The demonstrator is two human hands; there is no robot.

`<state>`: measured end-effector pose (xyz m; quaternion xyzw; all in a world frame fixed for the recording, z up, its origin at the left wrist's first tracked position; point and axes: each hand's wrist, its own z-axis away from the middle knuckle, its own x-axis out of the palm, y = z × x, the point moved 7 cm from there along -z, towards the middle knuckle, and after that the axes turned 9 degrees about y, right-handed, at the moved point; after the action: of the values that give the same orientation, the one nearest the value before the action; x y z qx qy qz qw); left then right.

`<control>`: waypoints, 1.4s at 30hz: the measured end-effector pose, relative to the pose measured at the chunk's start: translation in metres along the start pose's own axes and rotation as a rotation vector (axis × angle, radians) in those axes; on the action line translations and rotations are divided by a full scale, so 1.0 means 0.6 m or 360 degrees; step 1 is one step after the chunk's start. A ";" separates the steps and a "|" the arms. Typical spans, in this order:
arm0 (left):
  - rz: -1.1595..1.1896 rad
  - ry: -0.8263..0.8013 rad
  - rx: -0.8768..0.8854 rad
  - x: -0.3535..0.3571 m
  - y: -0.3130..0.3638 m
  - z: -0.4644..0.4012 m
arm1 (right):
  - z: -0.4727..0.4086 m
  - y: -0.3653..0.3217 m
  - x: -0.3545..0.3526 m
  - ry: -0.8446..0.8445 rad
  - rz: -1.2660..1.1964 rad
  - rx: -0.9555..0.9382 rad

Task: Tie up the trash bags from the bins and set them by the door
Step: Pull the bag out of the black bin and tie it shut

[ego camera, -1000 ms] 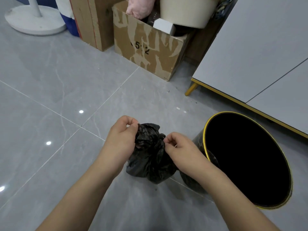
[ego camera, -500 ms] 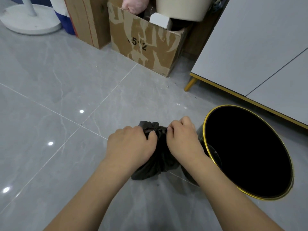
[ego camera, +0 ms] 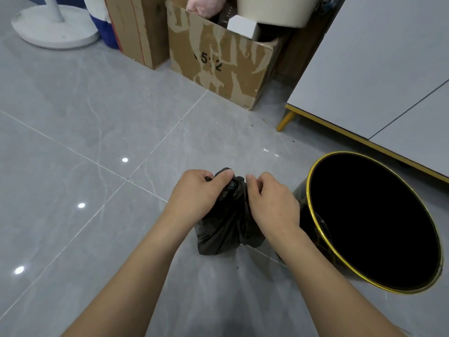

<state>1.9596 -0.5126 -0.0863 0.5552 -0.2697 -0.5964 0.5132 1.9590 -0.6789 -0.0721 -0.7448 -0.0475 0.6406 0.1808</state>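
A small black trash bag (ego camera: 224,224) stands on the grey tile floor in the middle of the view. My left hand (ego camera: 196,197) pinches the bunched top of the bag from the left. My right hand (ego camera: 271,201) grips the same gathered plastic from the right, its fingers curled. Both hands sit close together at the bag's neck. To the right stands a round black bin (ego camera: 315,229) with a gold rim, its inside dark and no liner showing.
A taped cardboard box (ego camera: 218,62) with a cream tub in it stands ahead, with more boxes (ego camera: 138,32) to its left. A white round fan base (ego camera: 52,32) is at far left. A grey cabinet (ego camera: 376,76) with gold legs runs along the right.
My hands went from apart at the bag's top to pressed together over it, and now sit slightly separated again, still gripping the neck. The bag looks more gathered and narrower.
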 end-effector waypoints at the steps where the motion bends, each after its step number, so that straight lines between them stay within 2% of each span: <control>1: 0.0056 0.0049 -0.0024 -0.009 -0.007 -0.007 | 0.000 0.002 -0.006 0.0041 0.0005 -0.0019; 3: 0.0042 0.0274 -0.0067 -0.048 -0.031 -0.028 | 0.000 0.018 -0.020 0.0120 0.0044 -0.0045; 6: -0.0292 0.0613 -0.0025 -0.097 -0.067 -0.037 | 0.017 0.047 -0.025 0.0093 0.0169 0.0028; 8: -0.0298 0.0600 0.0028 -0.080 -0.076 -0.030 | 0.037 0.027 -0.003 0.0020 0.0222 -0.0031; 12: -0.0112 0.0390 0.0071 -0.025 -0.079 -0.026 | 0.061 -0.020 0.036 -0.0072 0.0077 -0.0076; 16: 0.0231 0.0664 -0.0285 -0.110 -0.145 -0.070 | 0.069 0.028 0.031 -0.0134 0.0169 -0.0013; 19: 0.0180 0.0753 -0.0376 -0.128 -0.173 -0.070 | 0.079 0.038 0.038 -0.0260 0.0263 -0.0052; 21: 0.0264 0.0637 -0.0365 -0.101 -0.168 -0.067 | 0.078 0.034 0.055 -0.0444 0.0215 0.0001; 22: 0.0329 0.0465 -0.0411 -0.080 -0.164 -0.063 | 0.080 0.032 0.066 -0.0584 0.0124 0.0039; 25: 0.0288 -0.0320 -0.0625 -0.026 -0.149 -0.039 | 0.103 0.030 0.080 -0.1114 -0.0384 0.0344; 26: 0.0203 -0.0452 -0.0617 -0.028 -0.149 -0.038 | 0.115 0.033 0.080 -0.1311 -0.0508 0.0450; 28: 0.0260 -0.0384 -0.0549 -0.055 -0.149 -0.055 | 0.132 0.044 0.082 -0.1571 -0.0604 0.0514; 31: 0.0586 -0.0017 -0.0496 -0.106 -0.160 -0.081 | 0.124 0.061 0.086 -0.1470 -0.0816 0.0682; 33: 0.0389 0.0009 -0.0409 -0.105 -0.161 -0.078 | 0.114 0.061 0.088 -0.1370 -0.1069 0.0857; 35: 0.0089 -0.0088 -0.0271 -0.087 -0.156 -0.058 | 0.098 0.052 0.086 -0.1247 -0.1513 0.1080; 38: -0.0175 -0.0320 -0.0073 -0.071 -0.135 -0.013 | 0.068 0.053 0.076 -0.0846 -0.2036 0.1367; 40: -0.0335 -0.0473 0.0042 -0.070 -0.121 0.018 | 0.051 0.054 0.067 -0.0597 -0.2147 0.1416; 42: -0.0707 -0.0574 0.0230 -0.067 -0.110 0.049 | 0.032 0.050 0.057 -0.0447 -0.2155 0.1365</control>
<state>1.9055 -0.4618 -0.1228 0.5208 -0.2701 -0.7624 0.2731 1.9415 -0.6924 -0.1159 -0.3333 -0.2602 0.4422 0.7910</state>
